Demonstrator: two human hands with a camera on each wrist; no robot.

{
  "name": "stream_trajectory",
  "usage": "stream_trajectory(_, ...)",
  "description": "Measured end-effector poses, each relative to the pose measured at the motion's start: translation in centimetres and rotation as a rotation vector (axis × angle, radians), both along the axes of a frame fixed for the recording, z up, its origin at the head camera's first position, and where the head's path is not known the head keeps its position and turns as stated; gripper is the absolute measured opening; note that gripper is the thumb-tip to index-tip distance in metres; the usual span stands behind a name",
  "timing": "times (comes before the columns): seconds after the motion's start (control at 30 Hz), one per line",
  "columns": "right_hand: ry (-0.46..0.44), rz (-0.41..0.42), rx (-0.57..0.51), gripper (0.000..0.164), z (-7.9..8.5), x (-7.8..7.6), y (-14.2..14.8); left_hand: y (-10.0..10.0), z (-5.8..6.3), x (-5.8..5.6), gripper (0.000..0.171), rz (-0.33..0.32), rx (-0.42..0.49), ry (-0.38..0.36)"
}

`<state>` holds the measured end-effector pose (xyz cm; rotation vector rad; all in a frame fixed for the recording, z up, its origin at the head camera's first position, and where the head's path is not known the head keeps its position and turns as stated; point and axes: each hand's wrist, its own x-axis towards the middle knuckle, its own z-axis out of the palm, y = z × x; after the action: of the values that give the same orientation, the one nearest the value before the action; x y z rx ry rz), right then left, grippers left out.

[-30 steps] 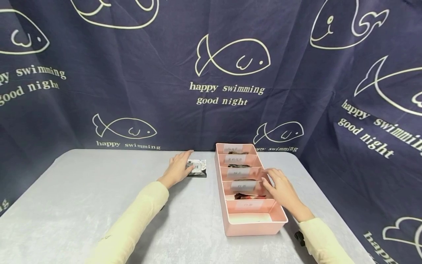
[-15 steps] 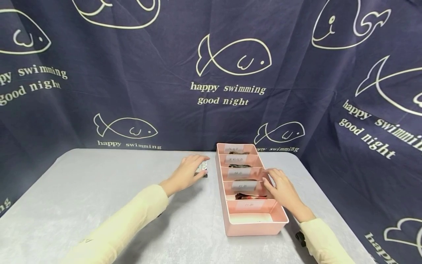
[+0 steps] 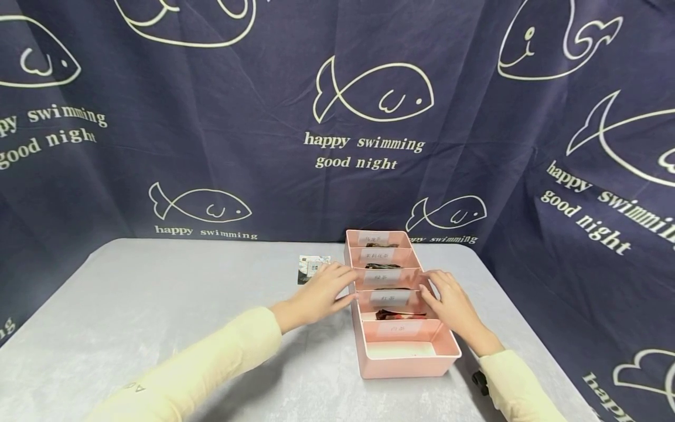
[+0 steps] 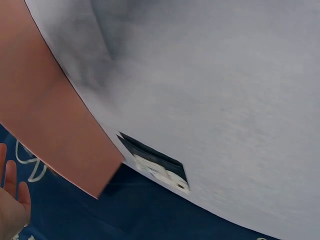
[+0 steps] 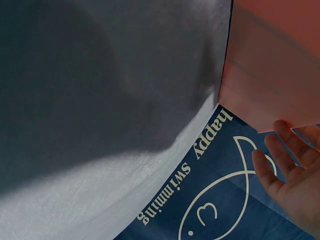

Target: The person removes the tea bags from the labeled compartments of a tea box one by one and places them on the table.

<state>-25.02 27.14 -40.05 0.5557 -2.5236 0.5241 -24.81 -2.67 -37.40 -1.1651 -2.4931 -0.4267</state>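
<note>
A pink compartment box (image 3: 411,368) with labelled dividers stands lengthwise on the table. My left hand (image 3: 319,293) has its fingertips right at the box's left rim, fingers loosely extended; in the left wrist view only part of that hand (image 4: 12,205) shows, beside the pink wall. On the opposite side, my right hand (image 3: 456,308) is at the right rim, fingers relaxed, thumb over the edge; in the right wrist view a fingertip overlaps the rim. A black and white sachet (image 3: 311,267) lies flat on the table, left of the box and just beyond my left hand.
Dark sachets (image 3: 382,266) sit in the rear compartments, and a dark red one (image 3: 401,315) lies in the compartment behind the front one. The front compartment shows its bare floor. A navy curtain (image 3: 279,164) with fish drawings hangs behind the grey table (image 3: 158,316).
My left hand has left the sachet and moved right to the box's left rim, so the sachet is uncovered again. The right hand and the box have stayed in place.
</note>
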Motion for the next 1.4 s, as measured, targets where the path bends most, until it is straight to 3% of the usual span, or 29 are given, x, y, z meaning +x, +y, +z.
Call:
stream_trajectory(0.23,0.004,-0.001,0.001,0.021,-0.1,0.0,0.0,1.8,0.1,1.0,0.027,-0.079,-0.003,-0.003)
stream_trajectory(0.5,-0.011,-0.009,0.001,0.023,0.1,0.1,-0.1,3.3,0.0,1.1,0.024,-0.119,-0.078,0.092)
stream_trajectory(0.7,-0.016,-0.009,-0.003,0.024,0.1,0.2,-0.1,4.0,-0.2,1.1,0.021,-0.153,-0.084,0.134)
stream_trajectory(1.4,-0.034,-0.012,-0.005,0.024,0.1,0.3,-0.1,5.0,-0.1,0.7,0.020,-0.144,-0.140,0.054)
